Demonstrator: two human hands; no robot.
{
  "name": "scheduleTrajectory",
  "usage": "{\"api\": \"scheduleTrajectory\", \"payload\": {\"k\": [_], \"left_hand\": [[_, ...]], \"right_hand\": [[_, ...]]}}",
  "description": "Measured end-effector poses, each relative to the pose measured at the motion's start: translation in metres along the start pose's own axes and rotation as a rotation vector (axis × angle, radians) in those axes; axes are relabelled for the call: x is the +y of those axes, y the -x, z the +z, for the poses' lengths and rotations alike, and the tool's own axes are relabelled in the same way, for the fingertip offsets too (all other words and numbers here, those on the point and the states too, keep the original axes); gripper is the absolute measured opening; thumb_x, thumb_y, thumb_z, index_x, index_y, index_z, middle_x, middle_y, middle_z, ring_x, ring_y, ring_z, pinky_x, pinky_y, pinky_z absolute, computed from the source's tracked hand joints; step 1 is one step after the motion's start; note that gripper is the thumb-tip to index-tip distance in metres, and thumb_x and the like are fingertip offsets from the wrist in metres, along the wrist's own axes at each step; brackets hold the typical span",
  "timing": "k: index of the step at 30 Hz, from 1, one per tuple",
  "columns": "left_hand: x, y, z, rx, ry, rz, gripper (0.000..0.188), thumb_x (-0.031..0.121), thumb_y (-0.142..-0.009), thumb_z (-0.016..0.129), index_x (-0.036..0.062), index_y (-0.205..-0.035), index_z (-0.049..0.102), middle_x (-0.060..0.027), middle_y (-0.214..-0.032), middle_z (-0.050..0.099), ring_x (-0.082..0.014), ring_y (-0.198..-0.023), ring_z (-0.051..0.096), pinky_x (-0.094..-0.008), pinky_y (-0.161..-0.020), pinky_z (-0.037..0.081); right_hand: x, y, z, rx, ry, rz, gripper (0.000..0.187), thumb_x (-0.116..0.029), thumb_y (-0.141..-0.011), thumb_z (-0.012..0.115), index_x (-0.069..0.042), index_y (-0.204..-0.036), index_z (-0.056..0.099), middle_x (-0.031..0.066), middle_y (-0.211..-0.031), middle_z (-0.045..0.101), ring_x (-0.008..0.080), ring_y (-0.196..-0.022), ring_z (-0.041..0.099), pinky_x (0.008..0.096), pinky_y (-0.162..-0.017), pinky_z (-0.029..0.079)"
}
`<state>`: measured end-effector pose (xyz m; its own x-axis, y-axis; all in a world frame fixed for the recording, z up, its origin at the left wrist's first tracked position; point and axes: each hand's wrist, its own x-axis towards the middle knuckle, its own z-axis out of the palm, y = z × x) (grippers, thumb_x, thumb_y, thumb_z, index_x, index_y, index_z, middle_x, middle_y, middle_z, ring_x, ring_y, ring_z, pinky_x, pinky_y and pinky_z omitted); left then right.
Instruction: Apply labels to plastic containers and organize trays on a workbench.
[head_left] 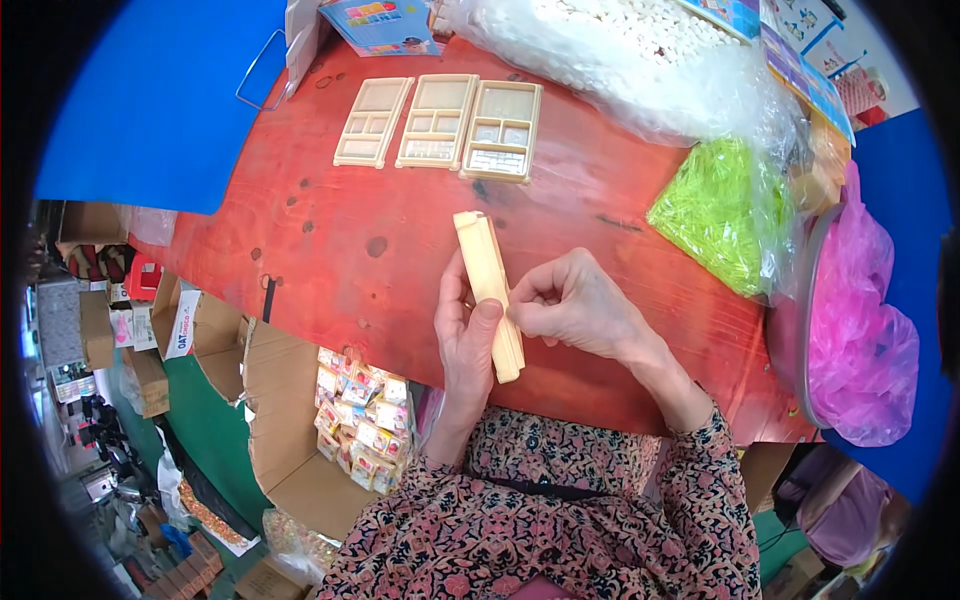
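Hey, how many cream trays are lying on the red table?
3, side by side on the table: left tray, middle tray and right tray. The left hand holds a cream bundle that may hide more; I can't tell.

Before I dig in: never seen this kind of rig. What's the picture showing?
No machine here: a person works with two bare hands. The single picture comes from a fisheye camera worn on their head, looking down, so straight edges bend. The left hand holds a narrow cream-coloured piece, possibly trays seen edge-on; the right hand is pinched at its side. On the red table lie three cream compartment trays, a bag of lime-green strands and clear plastic with white pieces.
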<state>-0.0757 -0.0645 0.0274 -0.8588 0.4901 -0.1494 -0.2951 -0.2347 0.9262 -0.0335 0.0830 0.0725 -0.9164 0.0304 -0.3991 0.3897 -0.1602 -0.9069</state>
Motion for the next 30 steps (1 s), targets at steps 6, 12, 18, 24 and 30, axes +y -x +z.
{"api": "scheduleTrajectory", "payload": {"k": [6, 12, 18, 24, 30], "left_hand": [[-0.004, 0.000, -0.002, -0.038, 0.049, -0.032, 0.065, 0.034, -0.085, 0.064, -0.0006, -0.133, 0.035, -0.0068, -0.110, 0.051, -0.0114, -0.096, 0.051, -0.0250, -0.080, 0.044], [0.004, 0.000, 0.003, -0.035, 0.199, -0.207, 0.052, 0.030, -0.088, 0.059, -0.0005, -0.126, 0.040, -0.0067, -0.106, 0.055, -0.0112, -0.091, 0.056, -0.0248, -0.078, 0.048], [0.010, 0.001, -0.001, -0.046, 0.239, -0.253, 0.051, 0.028, -0.088, 0.058, -0.0010, -0.125, 0.040, -0.0079, -0.104, 0.056, -0.0111, -0.090, 0.056, -0.0250, -0.078, 0.048], [0.010, 0.002, -0.005, 0.007, 0.183, -0.168, 0.050, 0.020, -0.085, 0.061, -0.0013, -0.126, 0.041, -0.0080, -0.105, 0.056, -0.0115, -0.089, 0.056, -0.0249, -0.076, 0.048], [0.009, 0.000, -0.007, 0.083, 0.165, -0.109, 0.053, 0.011, -0.082, 0.064, -0.0026, -0.127, 0.040, -0.0085, -0.108, 0.054, -0.0113, -0.094, 0.054, -0.0253, -0.080, 0.046]], "right_hand": [[0.008, 0.003, 0.004, 0.063, -0.046, -0.001, 0.015, -0.011, -0.075, 0.061, 0.002, -0.072, 0.067, 0.0014, -0.056, 0.058, 0.0050, -0.047, 0.050, 0.0193, -0.043, 0.040], [0.013, 0.004, 0.005, 0.098, -0.137, 0.003, 0.014, -0.011, -0.075, 0.061, 0.001, -0.069, 0.065, 0.0010, -0.055, 0.056, 0.0042, -0.045, 0.048, 0.0185, -0.041, 0.037], [0.006, 0.004, 0.004, 0.031, -0.218, 0.073, 0.014, -0.011, -0.076, 0.061, 0.001, -0.070, 0.066, 0.0012, -0.054, 0.055, 0.0043, -0.041, 0.046, 0.0182, -0.038, 0.035], [0.005, 0.008, 0.005, -0.015, -0.241, 0.111, 0.014, -0.011, -0.079, 0.062, 0.002, -0.077, 0.067, 0.0022, -0.059, 0.057, 0.0048, -0.045, 0.049, 0.0175, -0.041, 0.037], [0.003, 0.014, 0.010, -0.002, -0.221, 0.180, 0.016, -0.014, -0.079, 0.069, 0.002, -0.082, 0.067, -0.0002, -0.061, 0.057, 0.0034, -0.050, 0.049, 0.0180, -0.045, 0.039]]}}
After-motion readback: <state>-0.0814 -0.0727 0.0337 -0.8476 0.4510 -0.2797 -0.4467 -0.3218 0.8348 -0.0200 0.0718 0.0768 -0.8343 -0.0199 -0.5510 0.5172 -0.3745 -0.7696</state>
